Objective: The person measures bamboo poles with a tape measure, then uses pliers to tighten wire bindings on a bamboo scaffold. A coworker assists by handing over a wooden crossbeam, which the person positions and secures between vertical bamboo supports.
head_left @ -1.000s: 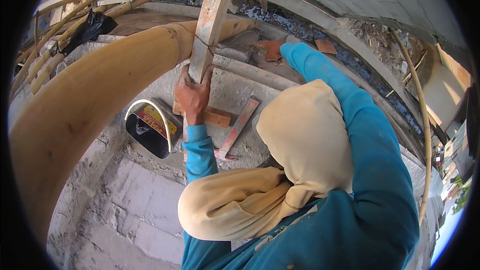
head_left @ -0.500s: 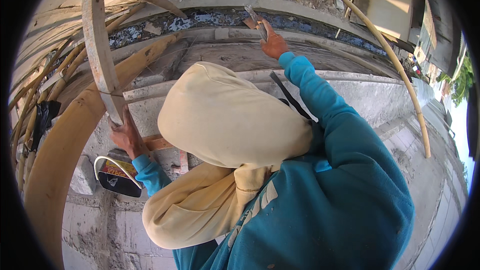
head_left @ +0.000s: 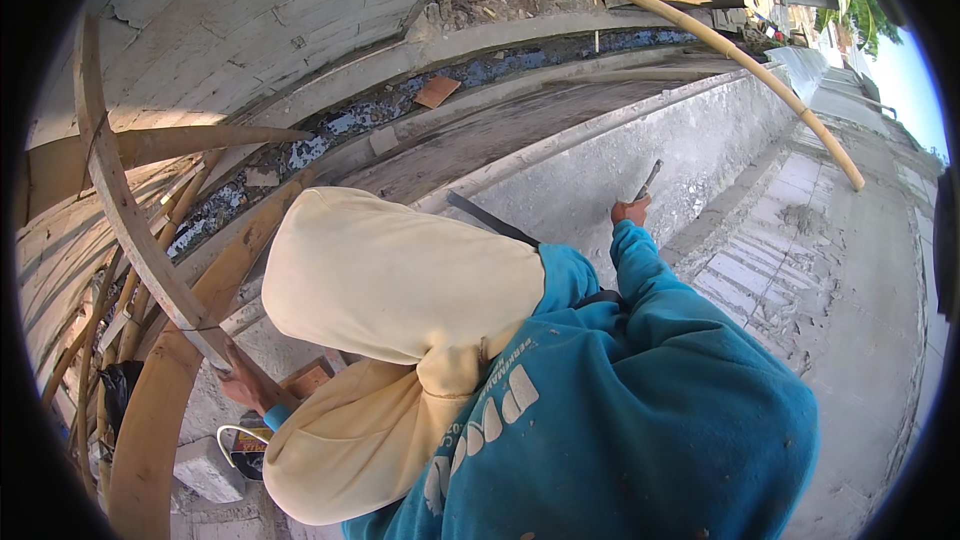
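My right hand [head_left: 630, 211] is closed around a slim grey hand tool [head_left: 651, 177], whose exact kind I cannot make out. It points up and away, in front of the rough grey wall [head_left: 700, 145]. Low on the left, my left hand [head_left: 240, 380] grips the lower end of a squared wooden post [head_left: 135, 210], its fingers partly hidden. Close to that hand lies a reddish-brown block [head_left: 306, 378]. My bent leg partly covers a dark bucket [head_left: 248, 445] with a white handle.
A thick wooden beam [head_left: 150, 430] and several bamboo poles stand at the left. A long bamboo pole [head_left: 720, 45] crosses the upper right. Behind the wall, a tile piece [head_left: 437, 91] lies by a debris-filled channel [head_left: 350, 122]. A pale block [head_left: 208, 467] sits beside the bucket.
My right hand has moved with the tool from over the channel to the near side of the wall, farther right. The view has turned. My left hand stays on the post.
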A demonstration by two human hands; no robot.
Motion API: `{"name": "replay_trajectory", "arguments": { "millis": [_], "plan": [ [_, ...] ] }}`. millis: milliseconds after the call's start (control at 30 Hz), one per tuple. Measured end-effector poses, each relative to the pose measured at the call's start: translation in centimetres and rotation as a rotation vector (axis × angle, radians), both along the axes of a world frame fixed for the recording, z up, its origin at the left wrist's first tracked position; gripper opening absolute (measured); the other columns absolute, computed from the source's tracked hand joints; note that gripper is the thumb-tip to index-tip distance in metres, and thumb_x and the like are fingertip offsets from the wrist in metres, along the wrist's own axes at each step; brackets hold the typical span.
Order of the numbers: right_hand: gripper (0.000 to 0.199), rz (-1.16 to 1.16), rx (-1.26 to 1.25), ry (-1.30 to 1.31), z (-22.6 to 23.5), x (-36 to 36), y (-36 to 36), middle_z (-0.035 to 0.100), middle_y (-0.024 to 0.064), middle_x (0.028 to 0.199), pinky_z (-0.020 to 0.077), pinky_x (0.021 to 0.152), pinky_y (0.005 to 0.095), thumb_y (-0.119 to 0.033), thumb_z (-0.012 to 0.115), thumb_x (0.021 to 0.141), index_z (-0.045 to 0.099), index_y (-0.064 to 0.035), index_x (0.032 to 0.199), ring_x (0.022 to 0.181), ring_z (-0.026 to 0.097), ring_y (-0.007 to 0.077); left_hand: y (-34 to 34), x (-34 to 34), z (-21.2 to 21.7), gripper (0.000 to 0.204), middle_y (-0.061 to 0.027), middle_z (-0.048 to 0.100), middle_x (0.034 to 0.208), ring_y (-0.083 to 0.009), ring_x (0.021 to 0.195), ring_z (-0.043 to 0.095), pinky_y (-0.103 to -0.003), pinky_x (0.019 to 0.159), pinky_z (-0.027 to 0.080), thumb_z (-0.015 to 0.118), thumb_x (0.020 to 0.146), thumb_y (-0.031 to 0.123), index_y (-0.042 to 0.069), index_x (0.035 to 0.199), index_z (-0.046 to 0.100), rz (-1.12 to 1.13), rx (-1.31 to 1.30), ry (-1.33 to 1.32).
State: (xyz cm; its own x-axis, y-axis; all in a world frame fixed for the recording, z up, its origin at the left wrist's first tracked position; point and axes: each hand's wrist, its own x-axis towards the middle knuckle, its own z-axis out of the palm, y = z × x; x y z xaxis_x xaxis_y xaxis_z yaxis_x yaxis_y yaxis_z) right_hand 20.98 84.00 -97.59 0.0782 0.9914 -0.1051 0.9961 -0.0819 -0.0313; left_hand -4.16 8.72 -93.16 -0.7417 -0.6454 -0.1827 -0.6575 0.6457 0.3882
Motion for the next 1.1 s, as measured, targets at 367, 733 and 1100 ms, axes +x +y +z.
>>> {"name": "replay_trajectory", "arguments": {
  "millis": [367,733,1100],
  "plan": [
    [0.103,-0.245,-0.328,-0.120,-6.7,7.5,-3.1,0.037,0.0321,0.147,0.0395,0.108,0.0548,-0.034,0.065,0.087,-0.005,-0.0200,0.162,0.129,0.050,0.0474,0.4,-1.2,-0.1,0.086,-0.0254,0.069,0.118,-0.0387,0.109,0.067,-0.045,0.092,0.050,0.071,0.081,0.063,-0.002,0.136,0.059,-0.063,-0.040,0.025],
    [0.117,-0.211,-0.474,0.014,-7.5,10.1,-2.6,0.044,0.0372,0.141,0.0426,0.109,0.0463,-0.038,0.070,0.082,-0.012,-0.0045,0.157,0.126,0.053,0.0466,0.5,0.3,-0.1,0.085,-0.0266,0.069,0.115,-0.0398,0.107,0.067,-0.046,0.090,0.051,0.071,0.081,0.062,-0.002,0.135,0.059,-0.061,-0.041,0.024],
    [0.039,-0.593,-0.378,0.807,-2.5,3.6,-3.1,0.064,0.0197,0.097,0.0576,0.070,0.0507,-0.026,0.059,0.090,0.057,0.0065,0.112,0.081,0.064,0.0345,0.3,-1.0,-0.9,0.084,-0.0278,0.070,0.112,-0.0408,0.106,0.068,-0.046,0.088,0.051,0.070,0.081,0.062,-0.001,0.135,0.059,-0.066,-0.022,0.029]
  ]
}}
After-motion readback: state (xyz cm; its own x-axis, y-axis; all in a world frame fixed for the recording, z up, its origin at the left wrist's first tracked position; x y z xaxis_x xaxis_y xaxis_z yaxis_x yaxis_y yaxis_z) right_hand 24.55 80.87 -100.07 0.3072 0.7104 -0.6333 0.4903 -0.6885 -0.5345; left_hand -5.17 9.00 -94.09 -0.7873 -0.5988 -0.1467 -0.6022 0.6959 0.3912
